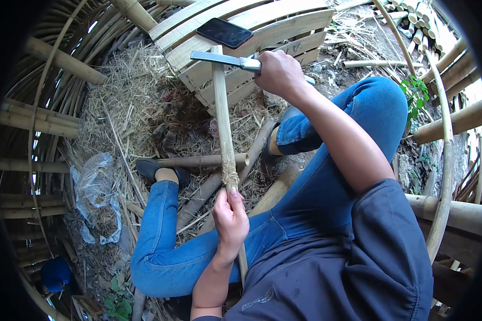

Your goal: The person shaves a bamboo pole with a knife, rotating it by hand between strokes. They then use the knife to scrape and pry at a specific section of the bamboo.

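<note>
A long, pale bamboo strip (223,117) runs upright through the middle of the view, its lower end passing beside my thigh. My left hand (232,218) is closed around its lower part, thumb on top. Curled shavings (230,176) cling to the strip just above that hand. My right hand (279,75) grips the handle of a chisel (219,58), whose flat, square-ended metal blade lies across the strip near its top. Most of the chisel's handle is hidden in my fist; a bluish end shows behind it.
A black phone (224,33) rests on a slatted wooden platform (289,29) ahead. Bamboo poles (203,161) lie by my feet on straw-covered ground (128,80). A clear plastic bag (96,182) is at left, cut bamboo (415,18) at upper right. Bamboo walls surround me.
</note>
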A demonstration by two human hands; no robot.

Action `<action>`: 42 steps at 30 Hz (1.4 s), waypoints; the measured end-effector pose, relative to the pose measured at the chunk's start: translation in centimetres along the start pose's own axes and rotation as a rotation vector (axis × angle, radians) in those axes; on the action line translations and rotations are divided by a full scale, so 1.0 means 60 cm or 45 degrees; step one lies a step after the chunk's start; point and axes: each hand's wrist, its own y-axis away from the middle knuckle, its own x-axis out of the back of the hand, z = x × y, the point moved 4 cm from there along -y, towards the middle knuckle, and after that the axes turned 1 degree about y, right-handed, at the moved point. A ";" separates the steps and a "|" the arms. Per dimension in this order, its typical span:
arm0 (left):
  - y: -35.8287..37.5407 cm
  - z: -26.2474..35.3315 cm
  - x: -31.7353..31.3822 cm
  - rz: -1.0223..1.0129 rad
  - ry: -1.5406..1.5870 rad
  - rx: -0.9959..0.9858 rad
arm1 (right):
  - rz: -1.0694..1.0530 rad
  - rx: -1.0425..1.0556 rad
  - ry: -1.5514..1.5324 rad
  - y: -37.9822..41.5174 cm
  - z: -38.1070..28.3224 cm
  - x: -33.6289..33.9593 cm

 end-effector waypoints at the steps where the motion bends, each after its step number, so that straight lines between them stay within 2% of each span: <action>1: -0.003 -0.003 -0.001 -0.023 0.068 0.030 | 0.005 -0.002 0.003 -0.001 0.000 0.001; 4: -0.011 -0.004 -0.007 -0.113 0.346 0.104 | -0.002 0.060 -0.070 0.002 -0.007 -0.007; 7: -0.013 0.013 0.003 -0.087 0.573 0.309 | -0.105 0.142 -0.077 0.019 -0.033 -0.006; 10: -0.021 0.017 0.020 -0.098 0.638 0.384 | -0.267 0.250 -0.092 0.045 -0.064 -0.006; 14: -0.027 0.022 0.035 -0.153 0.797 0.448 | -0.344 0.469 -0.086 0.076 -0.091 -0.023; 18: -0.031 0.016 0.038 -0.131 0.834 0.464 | -0.502 0.515 -0.089 0.112 -0.112 -0.024; 21: -0.026 0.018 0.034 -0.080 0.777 0.436 | -0.500 0.463 -0.056 0.120 -0.114 -0.031; 27: -0.026 0.019 0.034 0.041 0.667 0.391 | -0.311 0.501 -0.032 0.114 -0.121 -0.048; 31: -0.021 0.023 0.035 0.008 0.594 0.338 | -0.300 0.528 -0.020 0.112 -0.114 -0.050; 35: 0.001 0.028 0.026 -0.061 0.537 0.288 | -0.219 0.317 -0.001 0.074 -0.086 -0.021; 37: 0.004 0.027 0.018 -0.084 0.545 0.313 | -0.182 0.324 0.053 0.057 -0.071 -0.004; 38: 0.003 0.028 0.015 -0.096 0.540 0.305 | -0.276 0.292 0.078 0.052 -0.066 -0.003; 42: 0.011 0.025 0.009 -0.141 0.529 0.279 | -0.136 0.125 0.045 0.028 -0.053 -0.006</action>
